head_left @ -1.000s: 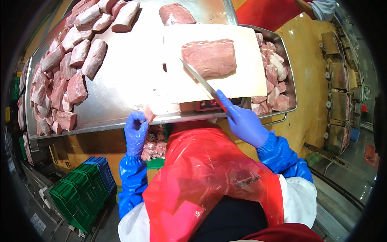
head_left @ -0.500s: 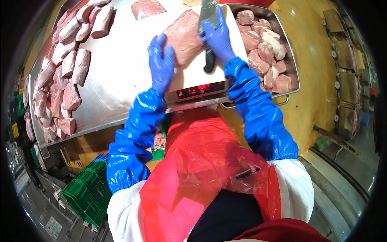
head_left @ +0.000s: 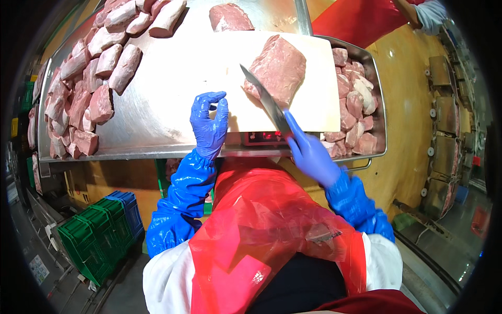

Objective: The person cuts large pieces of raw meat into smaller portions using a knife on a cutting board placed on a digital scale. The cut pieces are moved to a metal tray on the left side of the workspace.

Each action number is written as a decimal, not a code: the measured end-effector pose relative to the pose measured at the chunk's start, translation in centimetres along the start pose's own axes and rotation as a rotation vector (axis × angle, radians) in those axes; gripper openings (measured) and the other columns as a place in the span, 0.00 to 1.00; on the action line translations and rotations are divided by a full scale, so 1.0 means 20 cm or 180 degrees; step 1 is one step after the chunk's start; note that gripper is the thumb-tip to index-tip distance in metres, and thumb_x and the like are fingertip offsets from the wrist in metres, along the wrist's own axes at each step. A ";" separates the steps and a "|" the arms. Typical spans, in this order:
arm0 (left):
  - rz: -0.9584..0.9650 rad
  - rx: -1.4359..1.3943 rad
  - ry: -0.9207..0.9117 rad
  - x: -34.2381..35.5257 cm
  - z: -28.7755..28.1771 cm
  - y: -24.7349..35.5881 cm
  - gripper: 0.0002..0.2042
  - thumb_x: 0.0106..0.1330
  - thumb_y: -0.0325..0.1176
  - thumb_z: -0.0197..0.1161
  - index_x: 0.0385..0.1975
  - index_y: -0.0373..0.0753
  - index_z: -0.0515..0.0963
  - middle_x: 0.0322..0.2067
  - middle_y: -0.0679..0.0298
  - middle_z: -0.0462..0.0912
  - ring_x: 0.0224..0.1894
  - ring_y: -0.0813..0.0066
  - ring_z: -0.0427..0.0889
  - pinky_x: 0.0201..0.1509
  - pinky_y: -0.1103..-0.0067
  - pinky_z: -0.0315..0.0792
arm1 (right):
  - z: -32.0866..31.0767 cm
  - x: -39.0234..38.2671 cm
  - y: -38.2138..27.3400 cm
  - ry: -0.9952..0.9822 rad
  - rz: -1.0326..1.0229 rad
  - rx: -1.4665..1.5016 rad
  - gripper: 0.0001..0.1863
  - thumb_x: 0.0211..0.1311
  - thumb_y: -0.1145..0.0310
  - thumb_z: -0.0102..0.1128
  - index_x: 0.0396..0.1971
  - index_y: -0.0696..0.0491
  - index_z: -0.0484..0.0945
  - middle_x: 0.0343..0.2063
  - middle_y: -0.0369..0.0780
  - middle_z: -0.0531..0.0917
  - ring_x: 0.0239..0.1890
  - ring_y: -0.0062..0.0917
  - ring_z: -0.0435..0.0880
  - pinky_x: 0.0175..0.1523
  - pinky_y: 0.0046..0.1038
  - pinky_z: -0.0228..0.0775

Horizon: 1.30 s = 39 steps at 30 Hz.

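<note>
My right hand (head_left: 314, 157), in a blue-violet glove, is closed round the handle of a long knife (head_left: 269, 104) near the front edge of the white cutting board (head_left: 323, 107). The blade points away and to the left, passing the lower left side of a large slab of pink meat (head_left: 282, 68) that lies on the board. My left hand (head_left: 209, 125), gloved alike, hovers left of the board's front, apart from the meat. Its thumb and forefinger curl together, with nothing visible between them. A red-lit display (head_left: 261, 137) shows under the board's front edge.
Meat pieces (head_left: 78, 102) are heaped on the left of the metal table (head_left: 141, 118); another piece (head_left: 230, 17) lies behind the board. At right stands a steel tray (head_left: 380, 125) of meat chunks. Green crates (head_left: 94, 243) sit low left. Another person's red apron (head_left: 361, 21) shows far right.
Both hands have left the meat and drawn back toward me. The knife, upright beside the meat before, has swung so its blade slants left. My left fingers have curled in.
</note>
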<state>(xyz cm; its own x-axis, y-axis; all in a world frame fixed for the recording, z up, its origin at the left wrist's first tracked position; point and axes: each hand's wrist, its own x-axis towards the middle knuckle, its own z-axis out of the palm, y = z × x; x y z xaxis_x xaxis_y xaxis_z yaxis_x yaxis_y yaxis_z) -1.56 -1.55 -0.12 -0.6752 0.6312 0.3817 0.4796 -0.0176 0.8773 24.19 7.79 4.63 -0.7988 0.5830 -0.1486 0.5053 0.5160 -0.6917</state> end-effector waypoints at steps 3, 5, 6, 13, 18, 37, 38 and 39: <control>-0.0312 -0.0251 -0.0013 -0.05 0.03 0.03 0.10 0.65 0.25 0.67 0.46 0.37 0.82 0.42 0.63 0.80 0.39 0.77 0.80 0.44 0.79 0.75 | -0.15 -0.31 0.03 -0.0567 0.0298 -0.0230 0.40 0.69 0.72 0.54 0.77 0.41 0.49 0.32 0.56 0.84 0.35 0.56 0.83 0.39 0.51 0.74; -0.0095 -0.0429 -0.0077 -0.06 0.12 0.06 0.13 0.63 0.26 0.69 0.48 0.37 0.81 0.44 0.62 0.79 0.38 0.76 0.80 0.44 0.79 0.75 | -0.25 -0.40 0.05 -0.0865 0.0370 -0.0219 0.40 0.69 0.72 0.54 0.78 0.41 0.49 0.33 0.55 0.84 0.35 0.56 0.82 0.39 0.50 0.74; -0.0058 -0.0214 -0.0377 -0.04 0.18 0.10 0.17 0.59 0.28 0.72 0.49 0.37 0.79 0.47 0.62 0.76 0.39 0.75 0.80 0.44 0.78 0.75 | -0.29 -0.40 0.04 -0.0699 0.0248 -0.0395 0.40 0.70 0.71 0.53 0.78 0.42 0.48 0.29 0.53 0.84 0.31 0.52 0.83 0.37 0.47 0.75; -0.1472 -0.1436 -0.0658 0.12 0.19 -0.12 0.04 0.57 0.22 0.66 0.30 0.35 0.78 0.28 0.68 0.79 0.32 0.84 0.77 0.39 0.82 0.74 | -0.07 0.21 -0.24 0.0754 0.0114 0.0976 0.38 0.70 0.71 0.47 0.78 0.47 0.46 0.26 0.58 0.81 0.27 0.57 0.82 0.34 0.50 0.73; -0.1168 -0.1174 -0.0641 0.16 0.18 -0.21 0.04 0.56 0.21 0.68 0.27 0.35 0.79 0.27 0.69 0.79 0.29 0.84 0.76 0.35 0.82 0.74 | 0.15 0.35 -0.23 0.0386 -0.0142 -0.0464 0.46 0.61 0.79 0.50 0.78 0.49 0.41 0.27 0.58 0.81 0.27 0.55 0.83 0.35 0.53 0.73; -0.1553 0.1199 -0.1496 -0.38 -0.86 -0.41 0.03 0.64 0.26 0.63 0.31 0.35 0.78 0.28 0.60 0.79 0.31 0.71 0.79 0.40 0.75 0.75 | -0.14 -0.36 -0.11 0.0060 0.0674 -0.0347 0.40 0.67 0.73 0.53 0.78 0.42 0.49 0.29 0.51 0.83 0.28 0.48 0.83 0.33 0.45 0.73; -0.1568 0.1649 -0.1495 -0.45 -0.90 -0.41 0.03 0.64 0.27 0.64 0.32 0.35 0.78 0.29 0.57 0.80 0.32 0.69 0.81 0.41 0.74 0.75 | -0.15 -0.37 -0.07 0.0322 0.0757 -0.0053 0.38 0.69 0.71 0.53 0.77 0.42 0.51 0.29 0.50 0.83 0.27 0.47 0.83 0.33 0.44 0.72; -0.1547 0.2100 -0.1520 -0.46 -0.90 -0.40 0.04 0.63 0.28 0.65 0.34 0.34 0.79 0.30 0.55 0.81 0.34 0.67 0.82 0.42 0.72 0.75 | -0.15 -0.35 -0.04 0.0652 0.0964 0.0208 0.35 0.72 0.68 0.53 0.76 0.42 0.55 0.24 0.50 0.80 0.25 0.44 0.82 0.32 0.42 0.70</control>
<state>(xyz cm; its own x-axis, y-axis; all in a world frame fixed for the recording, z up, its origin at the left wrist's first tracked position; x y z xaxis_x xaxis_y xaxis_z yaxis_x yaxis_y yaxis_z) -9.25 -21.28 -5.44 -0.6537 0.7071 -0.2696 0.5248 0.6802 0.5117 30.32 5.25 8.24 -0.5308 0.8201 -0.2135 0.6816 0.2635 -0.6826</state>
